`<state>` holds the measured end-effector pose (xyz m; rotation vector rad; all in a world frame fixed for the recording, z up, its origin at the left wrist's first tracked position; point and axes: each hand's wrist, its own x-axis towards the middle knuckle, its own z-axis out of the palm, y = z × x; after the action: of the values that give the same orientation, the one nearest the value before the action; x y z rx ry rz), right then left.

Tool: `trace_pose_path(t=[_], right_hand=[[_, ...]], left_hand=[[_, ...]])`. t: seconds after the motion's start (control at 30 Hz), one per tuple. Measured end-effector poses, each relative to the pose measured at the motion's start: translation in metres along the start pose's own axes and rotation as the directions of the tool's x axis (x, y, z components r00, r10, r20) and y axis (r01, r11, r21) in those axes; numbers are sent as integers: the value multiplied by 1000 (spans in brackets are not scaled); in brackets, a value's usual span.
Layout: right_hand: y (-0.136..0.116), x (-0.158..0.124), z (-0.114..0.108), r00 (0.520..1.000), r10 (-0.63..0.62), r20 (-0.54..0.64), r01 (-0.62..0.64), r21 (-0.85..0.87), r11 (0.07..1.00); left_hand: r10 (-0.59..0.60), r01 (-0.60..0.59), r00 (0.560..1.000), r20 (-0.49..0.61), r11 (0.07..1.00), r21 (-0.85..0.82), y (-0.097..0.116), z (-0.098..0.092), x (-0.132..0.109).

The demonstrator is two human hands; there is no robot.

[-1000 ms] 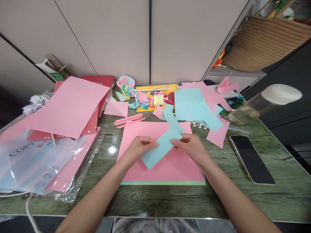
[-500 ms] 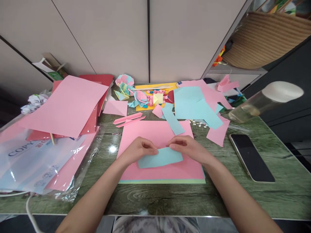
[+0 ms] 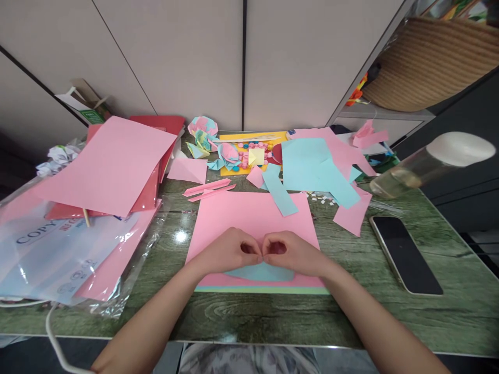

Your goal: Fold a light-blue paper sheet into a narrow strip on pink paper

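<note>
A light blue paper strip (image 3: 262,272) lies over a stack of coloured paper (image 3: 249,208) whose top sheet is pink. My left hand (image 3: 234,252) pinches the strip's upper edge near its middle, thumb against index finger. Right beside it, my right hand (image 3: 292,253) pinches the same edge, and the fingertips of both hands meet. The hands cover the upper part of the strip. Another blue paper strip (image 3: 280,195) rests across the stack's far edge. Two folded pink strips (image 3: 208,189) lie at the stack's far left corner.
Paper flowers (image 3: 228,155) and a yellow sheet (image 3: 230,139) with small beads stand at the back. Blue paper (image 3: 306,163) lies back right. A phone (image 3: 405,254) and a clear bottle (image 3: 413,166) are on the right. Pink paper (image 3: 113,161) and a plastic packet (image 3: 58,259) fill the left.
Both hands have come together at the strip's middle and moved slightly toward me. The strip's near edge now sits a little closer to the front of the stack.
</note>
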<state>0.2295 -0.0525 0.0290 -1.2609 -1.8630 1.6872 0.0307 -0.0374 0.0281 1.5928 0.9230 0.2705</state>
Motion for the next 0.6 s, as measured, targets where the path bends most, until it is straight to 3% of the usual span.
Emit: trace_pose_path(t=[0.2, 0.6], right_hand=[[-3, 0, -5, 1000, 3, -9, -3, 46, 999], [-5, -13, -44, 995, 9, -101, -7, 15, 1000]], left_hand=[[46, -46, 998, -41, 999, 5, 3, -1, 1], [63, -60, 991, -117, 998, 26, 7, -37, -8]])
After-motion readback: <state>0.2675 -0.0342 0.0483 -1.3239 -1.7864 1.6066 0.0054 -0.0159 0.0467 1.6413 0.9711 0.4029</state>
